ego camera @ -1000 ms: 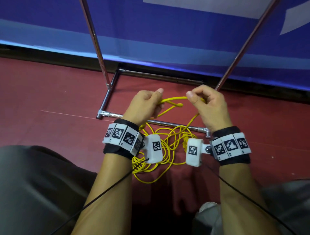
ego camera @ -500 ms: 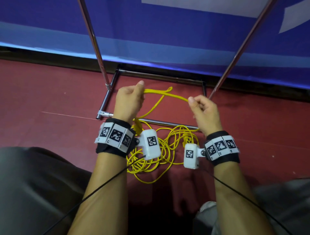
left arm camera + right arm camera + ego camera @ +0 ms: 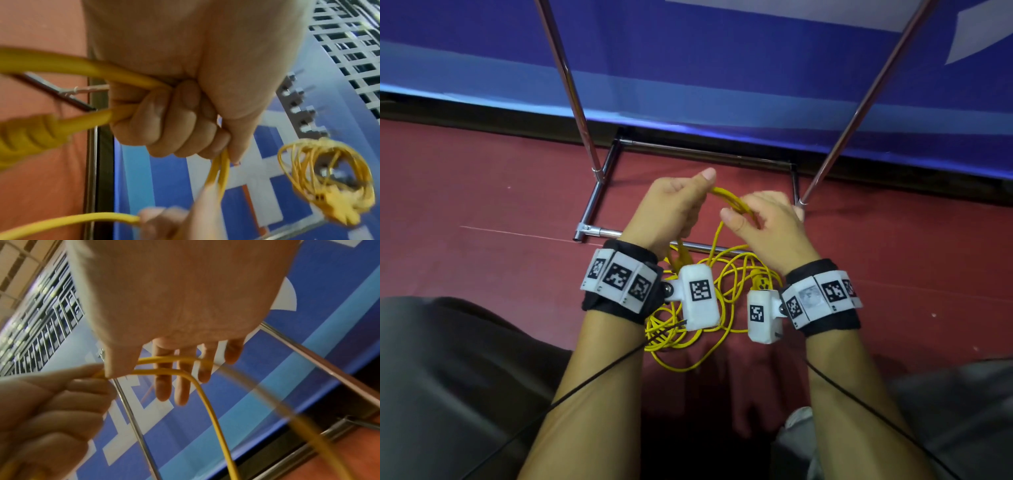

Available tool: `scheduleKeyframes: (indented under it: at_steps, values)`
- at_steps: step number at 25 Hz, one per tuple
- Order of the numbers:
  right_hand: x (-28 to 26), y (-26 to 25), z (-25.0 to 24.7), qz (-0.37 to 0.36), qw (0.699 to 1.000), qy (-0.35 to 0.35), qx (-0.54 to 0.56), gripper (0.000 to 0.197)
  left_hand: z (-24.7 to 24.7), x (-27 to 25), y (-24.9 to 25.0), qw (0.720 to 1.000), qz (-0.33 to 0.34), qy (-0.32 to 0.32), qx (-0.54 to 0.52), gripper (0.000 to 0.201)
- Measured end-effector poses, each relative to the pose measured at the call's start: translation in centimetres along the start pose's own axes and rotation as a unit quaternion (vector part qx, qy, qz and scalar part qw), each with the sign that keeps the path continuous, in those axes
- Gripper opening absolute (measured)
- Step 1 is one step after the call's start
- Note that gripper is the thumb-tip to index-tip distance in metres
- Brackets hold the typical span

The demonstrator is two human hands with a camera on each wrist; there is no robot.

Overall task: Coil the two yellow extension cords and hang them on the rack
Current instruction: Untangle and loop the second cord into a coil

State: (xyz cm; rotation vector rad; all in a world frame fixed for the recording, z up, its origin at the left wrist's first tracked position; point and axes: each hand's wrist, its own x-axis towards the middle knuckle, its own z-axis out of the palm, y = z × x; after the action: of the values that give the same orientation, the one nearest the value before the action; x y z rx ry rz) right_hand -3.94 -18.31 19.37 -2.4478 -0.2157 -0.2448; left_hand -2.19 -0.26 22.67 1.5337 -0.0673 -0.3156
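My left hand (image 3: 674, 205) grips a few loops of a yellow extension cord (image 3: 726, 198) in its fist, above the rack's base (image 3: 599, 195). In the left wrist view the left hand (image 3: 174, 113) has its fingers curled round the strands, and the cord's ribbed plug end (image 3: 26, 134) sticks out to the left. My right hand (image 3: 770, 222) is right beside it. Its fingers (image 3: 164, 382) are nearly straight, and two strands (image 3: 164, 366) lie across them behind the thumb. The rest of this cord lies tangled on the floor (image 3: 722, 294). A second cord (image 3: 329, 175), coiled, hangs on the rack.
Two chrome rack poles (image 3: 571, 85) (image 3: 859, 102) rise from the base against a blue banner wall (image 3: 722, 68). The floor (image 3: 482, 205) is red. My grey-trousered knees (image 3: 448, 377) flank the cord pile. Thin black cables (image 3: 602, 373) trail from the wrist cameras.
My right hand has swung left with a length of cord and met the left hand. The stretch once taut between them is now a loop at the left fist. The right fingers have loosened.
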Motion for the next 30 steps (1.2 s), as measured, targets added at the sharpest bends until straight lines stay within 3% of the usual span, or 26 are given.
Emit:
scheduleKeyframes:
  at_steps: [2,4,12,14,17,22,24,26,28,30]
  values:
    - [-0.2,0.5,0.0,0.051,0.995,-0.027,0.087,0.056,-0.4,0.0,-0.2,0.999,0.000,0.050,-0.003,0.048]
    - [-0.1,0.3,0.0,0.051,0.991,0.003,0.123,0.056,-0.6,0.1,-0.8,0.995,0.025,0.086,0.034,0.048]
    - [0.2,-0.1,-0.1,0.011,0.991,0.025,0.128,0.049,-1.3,0.1,-0.1,0.989,0.046,0.021,0.139,0.046]
    - [0.1,0.3,0.2,-0.004,0.987,0.062,0.148,0.038,-0.8,-0.1,-0.2,0.995,0.042,0.036,0.087,0.046]
    - [0.1,0.4,1.0,-0.057,0.977,0.173,0.115,0.020,-0.3,0.0,-0.2,0.996,0.049,0.065,0.037,0.045]
    - [0.2,0.0,0.8,-0.080,0.953,0.284,0.073,0.017,-0.7,-0.1,0.1,0.998,0.040,0.017,0.047,0.038]
    - [0.1,-0.3,0.6,-0.083,0.962,0.248,0.074,0.018,-0.7,0.0,0.1,0.995,0.057,0.055,0.058,0.041]
    - [-0.1,0.1,0.4,-0.018,0.991,0.108,0.080,0.026,-1.2,0.2,0.3,0.991,0.060,0.117,-0.014,0.043]
    - [-0.6,1.6,0.4,0.068,0.996,-0.010,0.061,0.034,-1.9,0.3,0.5,0.976,0.057,0.188,-0.095,0.043]
    - [-1.2,3.1,0.4,0.127,0.990,-0.014,0.053,0.029,-2.8,0.6,0.0,0.957,0.056,0.259,-0.120,0.043]
